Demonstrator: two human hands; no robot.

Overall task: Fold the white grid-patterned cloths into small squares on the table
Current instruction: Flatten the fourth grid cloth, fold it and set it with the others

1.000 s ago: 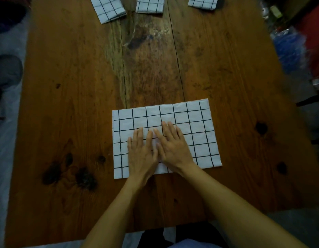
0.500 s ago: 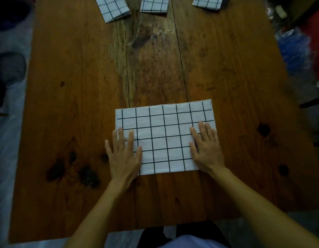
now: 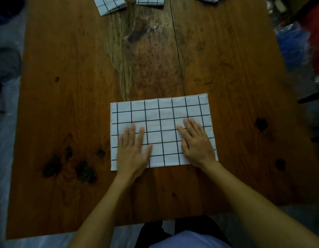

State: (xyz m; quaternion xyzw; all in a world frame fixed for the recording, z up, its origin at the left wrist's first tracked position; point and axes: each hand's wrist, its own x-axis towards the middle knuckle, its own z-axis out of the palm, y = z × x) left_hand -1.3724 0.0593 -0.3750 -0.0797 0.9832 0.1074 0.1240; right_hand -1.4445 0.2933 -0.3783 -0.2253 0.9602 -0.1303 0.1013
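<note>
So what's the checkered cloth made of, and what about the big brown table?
The checkered cloth looks like thin woven fabric, perhaps cotton: it is matte, lies flat and holds crisp folded edges under the left hand and right hand. The table looks like solid wood with a worn, slightly glossy varnish: you can see grain lines, dark knots and seams between planks.

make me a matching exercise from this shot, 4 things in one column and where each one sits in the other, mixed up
Things:
1. left hand
2. right hand
3. leftmost folded cloth
4. dark knot cluster

Places:
A. far edge of the table, cut off by the frame top
B. flat on the right part of the near cloth
C. bare wood left of the near cloth
D. flat on the left part of the near cloth

Pairs: 1-D, 2-B, 3-A, 4-C
</note>
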